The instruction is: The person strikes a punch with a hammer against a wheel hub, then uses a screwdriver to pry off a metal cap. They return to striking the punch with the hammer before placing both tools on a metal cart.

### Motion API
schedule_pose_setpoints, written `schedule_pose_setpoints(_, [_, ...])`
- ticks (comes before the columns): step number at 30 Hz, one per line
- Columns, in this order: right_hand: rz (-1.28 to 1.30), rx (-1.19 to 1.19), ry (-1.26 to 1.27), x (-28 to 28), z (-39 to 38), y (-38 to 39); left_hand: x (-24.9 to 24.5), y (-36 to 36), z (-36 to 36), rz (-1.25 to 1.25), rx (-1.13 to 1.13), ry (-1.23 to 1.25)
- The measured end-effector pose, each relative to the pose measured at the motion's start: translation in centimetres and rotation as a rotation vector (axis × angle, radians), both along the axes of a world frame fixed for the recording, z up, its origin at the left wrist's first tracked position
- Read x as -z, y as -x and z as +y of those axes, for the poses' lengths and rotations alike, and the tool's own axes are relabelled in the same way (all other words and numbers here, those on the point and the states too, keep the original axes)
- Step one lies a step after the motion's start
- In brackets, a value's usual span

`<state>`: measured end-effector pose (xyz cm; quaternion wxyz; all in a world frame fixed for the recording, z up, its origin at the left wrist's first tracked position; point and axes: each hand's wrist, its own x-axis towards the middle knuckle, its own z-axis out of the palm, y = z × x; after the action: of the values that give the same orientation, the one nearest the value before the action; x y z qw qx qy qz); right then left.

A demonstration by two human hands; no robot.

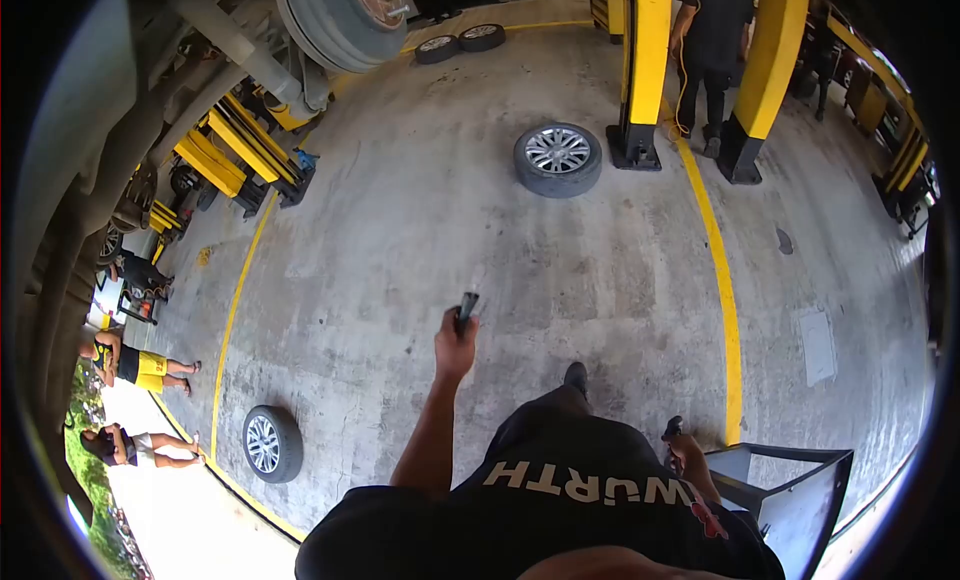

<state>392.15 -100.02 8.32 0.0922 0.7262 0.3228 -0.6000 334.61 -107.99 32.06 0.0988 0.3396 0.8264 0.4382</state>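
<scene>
My left hand [457, 348] is raised in front of my body, its fingers wrapped round a short dark cylindrical tool [467, 305] that points up and has a light-coloured end. Low on the right side, my right hand [686, 452] is closed on a black tool [674, 427] with a rounded end; its lower part is hidden by the hand. Just right of that hand is a metal cart [800, 500] with a dark rim. The two hands are well apart.
A wheel [558, 160] lies ahead, another [272, 444] at lower left, two at the back. Yellow lift posts [648, 60] stand at upper right, near a person in dark clothes [712, 50]. A raised vehicle's underside [225, 45] hangs upper left. Two people are at far left.
</scene>
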Motion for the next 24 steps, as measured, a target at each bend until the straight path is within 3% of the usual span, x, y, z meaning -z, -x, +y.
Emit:
schedule_pose_setpoints(1, [-0.009, -0.003, 0.01, -0.6, 2.8, 0.9, -4.6, 1.4, 3.4, 0.047, -0.023, -0.099])
schedule_pose_setpoints(2, [-0.007, -0.007, -0.002, -1.6, 7.0, 2.9, -7.7, 3.2, 7.2, 0.206, -0.053, -0.391])
schedule_pose_setpoints(5, [0.06, 0.082, 0.005, -4.1, 14.6, 5.5, -20.9, 6.6, 15.2, 0.575, -0.305, -0.791])
schedule_pose_setpoints(7, [-0.002, -0.02, -0.005, -4.9, 18.0, 5.9, -28.9, 9.9, 19.0, 0.924, -0.388, -1.051])
schedule_pose_setpoints(9, [-0.085, -0.16, -0.014, -4.6, 22.6, 7.0, -35.6, 10.8, 21.4, 1.008, -0.385, -1.259])
schedule_pose_setpoints(11, [-0.131, -0.285, -0.009, -3.4, 27.7, 7.8, -39.0, 12.1, 22.9, 1.082, -0.445, -1.247])
schedule_pose_setpoints(15, [-0.141, -0.525, -0.01, -1.0, 38.8, 11.3, -40.2, 13.1, 22.7, 1.393, -0.518, -1.157])
schedule_pose_setpoints(16, [-0.136, -0.579, -0.018, -0.7, 41.9, 12.4, -40.5, 12.9, 22.6, 1.464, -0.647, -1.078])
schedule_pose_setpoints(19, [-0.119, -0.742, -0.032, -0.9, 50.4, 15.7, -45.1, 11.0, 21.9, 1.523, -0.56, -0.962])
schedule_pose_setpoints(21, [-0.125, -0.84, -0.036, -0.9, 55.4, 17.8, -49.7, 12.8, 18.8, 1.686, -0.767, -0.655])
schedule_pose_setpoints(23, [-0.137, -0.944, -0.049, -0.4, 59.7, 19.9, -55.0, 9.3, 21.1, 1.967, -1.205, 0.102])
schedule_pose_setpoints(24, [-0.143, -0.993, -0.057, 0.0, 61.7, 21.1, -57.0, 5.2, 21.1, 1.579, -0.588, -0.067])
